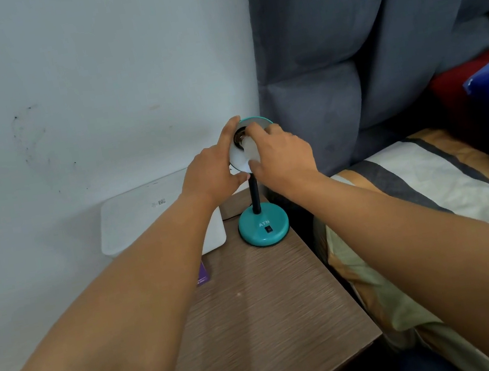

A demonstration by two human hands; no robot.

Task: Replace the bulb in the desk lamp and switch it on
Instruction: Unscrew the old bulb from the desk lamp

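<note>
A teal desk lamp stands on a brown bedside table (257, 306). Its round base (263, 226) carries a small black switch (268, 229), and a black stem rises to the shade (236, 154), whose white inside faces me. My left hand (213, 171) grips the shade's left rim. My right hand (280, 155) is closed around a white bulb (250, 148) sitting at the dark socket (240, 135) in the shade's middle. Most of the bulb is hidden by my fingers.
A white box (145, 218) stands left of the lamp against the wall. A purple card (202, 273) lies at the table's left edge. A bed (433, 202) with a striped cover runs along the right, with a grey curtain (373, 34) behind it.
</note>
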